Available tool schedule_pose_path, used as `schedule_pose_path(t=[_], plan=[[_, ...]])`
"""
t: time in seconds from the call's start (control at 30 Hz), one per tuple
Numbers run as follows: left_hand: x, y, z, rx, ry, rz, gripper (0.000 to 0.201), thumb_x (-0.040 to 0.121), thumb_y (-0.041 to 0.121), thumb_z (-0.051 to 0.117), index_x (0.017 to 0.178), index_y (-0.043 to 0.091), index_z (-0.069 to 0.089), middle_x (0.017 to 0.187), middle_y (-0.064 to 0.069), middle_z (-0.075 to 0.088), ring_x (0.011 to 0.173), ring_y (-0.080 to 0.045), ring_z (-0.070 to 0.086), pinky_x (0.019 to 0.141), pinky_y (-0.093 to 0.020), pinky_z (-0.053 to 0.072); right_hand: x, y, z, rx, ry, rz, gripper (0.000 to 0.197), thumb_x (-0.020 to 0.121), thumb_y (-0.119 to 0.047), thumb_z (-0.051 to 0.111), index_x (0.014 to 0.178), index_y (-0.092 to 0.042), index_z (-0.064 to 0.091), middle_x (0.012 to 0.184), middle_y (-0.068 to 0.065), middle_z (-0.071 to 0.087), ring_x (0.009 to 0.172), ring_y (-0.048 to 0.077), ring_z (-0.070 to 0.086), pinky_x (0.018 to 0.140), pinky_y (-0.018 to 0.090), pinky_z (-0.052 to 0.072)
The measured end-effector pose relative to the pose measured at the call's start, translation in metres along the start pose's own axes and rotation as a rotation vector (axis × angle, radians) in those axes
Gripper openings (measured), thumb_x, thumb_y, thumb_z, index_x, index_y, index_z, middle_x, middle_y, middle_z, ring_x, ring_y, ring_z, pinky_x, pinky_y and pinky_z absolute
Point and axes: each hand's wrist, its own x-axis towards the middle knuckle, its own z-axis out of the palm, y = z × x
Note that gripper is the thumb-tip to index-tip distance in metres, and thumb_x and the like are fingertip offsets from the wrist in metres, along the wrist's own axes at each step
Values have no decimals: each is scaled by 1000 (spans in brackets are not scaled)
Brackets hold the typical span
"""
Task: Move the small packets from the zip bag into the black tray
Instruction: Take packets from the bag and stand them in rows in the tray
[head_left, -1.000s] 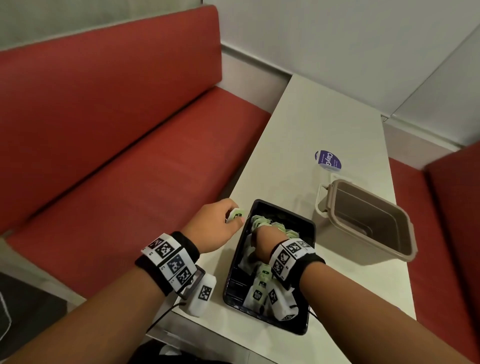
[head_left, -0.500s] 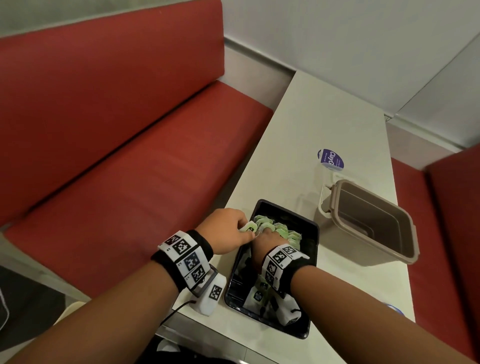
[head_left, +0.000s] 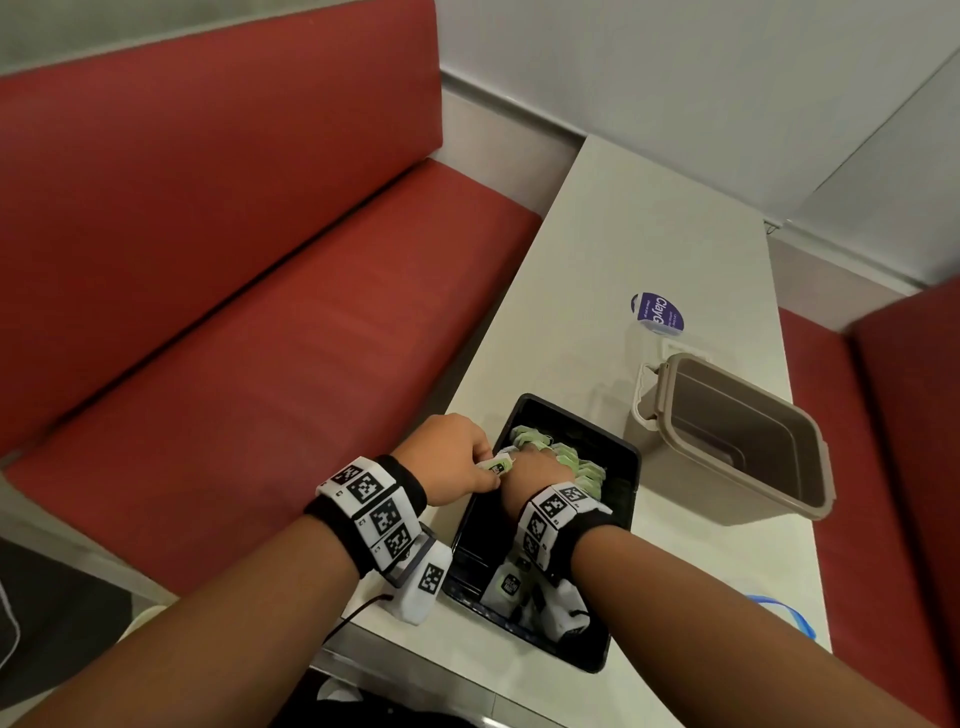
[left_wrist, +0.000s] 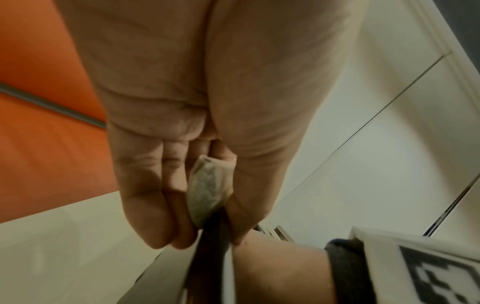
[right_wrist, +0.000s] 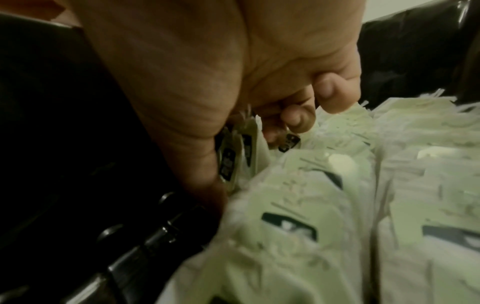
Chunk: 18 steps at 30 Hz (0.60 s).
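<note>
The black tray (head_left: 623, 483) lies on the white table near its left edge, holding several pale green and white small packets (head_left: 576, 465). My left hand (head_left: 485, 467) is at the tray's left rim and pinches one small packet (head_left: 500, 464) between thumb and fingers; the left wrist view shows that packet (left_wrist: 207, 185) in the pinch. My right hand (head_left: 535, 465) is down inside the tray (right_wrist: 78, 144), its fingers (right_wrist: 332, 92) curled over upright packets (right_wrist: 233, 156) held against the thumb. More packets (right_wrist: 324, 205) fill the tray beside it.
An open beige tub (head_left: 727, 441) stands just right of the tray. Behind it lies a clear item with a purple label (head_left: 657, 314). Something clear with a blue strip (head_left: 784, 616) shows at the table's right edge. A red bench (head_left: 234, 312) runs along the left.
My left hand has carried its packet rightward from outside the tray to the left rim, up against my right hand. The right hand has stayed among the packets.
</note>
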Motion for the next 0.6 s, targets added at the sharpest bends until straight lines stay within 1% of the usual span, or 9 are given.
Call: schedule_pose_path(t=[0.13, 0.2, 0.27, 0.3, 0.37, 0.43, 0.5, 0.57, 0.6], plan=[[1, -1, 2, -8, 1, -18, 17, 77, 32, 80, 81, 17, 74, 75, 1, 72, 70, -15, 68, 68, -30, 55, -1, 4, 2, 50, 11, -8, 44, 93, -35, 52, 135, -22, 49, 137, 9, 49, 130, 30, 45, 102, 47, 44], [1, -2, 0, -14, -2, -15, 21, 76, 37, 81, 83, 19, 73, 80, 2, 72, 74, -15, 67, 71, -33, 56, -3, 7, 1, 66, 28, -32, 44, 91, -36, 54, 132, -19, 49, 135, 10, 51, 127, 32, 47, 101, 47, 45], [2, -2, -4, -31, 20, -10, 23, 76, 42, 80, 85, 21, 75, 83, 3, 72, 79, -15, 66, 74, -35, 54, -5, 12, -6, 81, 62, -71, 42, 89, -37, 56, 126, -17, 52, 129, 10, 56, 120, 33, 53, 97, 45, 47], [1, -1, -7, -46, 40, 0, 24, 76, 43, 80, 84, 21, 75, 81, 2, 72, 79, -15, 66, 73, -35, 53, -5, 15, -11, 103, 70, -85, 41, 87, -37, 60, 122, -17, 54, 123, 9, 59, 115, 32, 57, 94, 43, 49], [0, 3, -14, -67, 82, 27, 23, 78, 44, 78, 80, 22, 76, 75, 3, 72, 73, -13, 65, 67, -30, 50, -7, 20, -23, 141, 51, -112, 45, 77, -39, 73, 114, -19, 58, 108, 5, 64, 102, 28, 64, 85, 39, 54], [2, 7, -19, -70, 119, 67, 24, 81, 44, 76, 74, 21, 75, 71, 4, 70, 67, -13, 62, 62, -28, 46, -10, 29, -35, 160, 24, -142, 53, 66, -42, 83, 109, -21, 60, 99, -1, 66, 93, 23, 65, 81, 36, 55], [4, 11, -20, -110, 137, 107, 27, 82, 42, 76, 71, 18, 73, 67, 0, 67, 60, -15, 56, 59, -31, 44, -17, 39, -45, 238, 32, -168, 57, 62, -46, 86, 107, -22, 60, 97, -4, 65, 89, 19, 63, 81, 35, 54], [7, 14, -18, -200, 142, 133, 25, 77, 40, 81, 73, 17, 71, 64, -2, 64, 56, -10, 51, 57, -30, 43, -27, 49, -54, 400, 67, -236, 56, 60, -49, 87, 102, -21, 62, 93, -3, 67, 85, 17, 63, 77, 34, 54], [8, 16, -17, -236, 144, 138, 21, 75, 37, 83, 76, 20, 72, 64, 1, 65, 56, -6, 51, 57, -26, 44, -32, 51, -57, 502, 89, -284, 52, 61, -48, 88, 98, -21, 65, 90, -2, 69, 82, 16, 64, 76, 34, 54]])
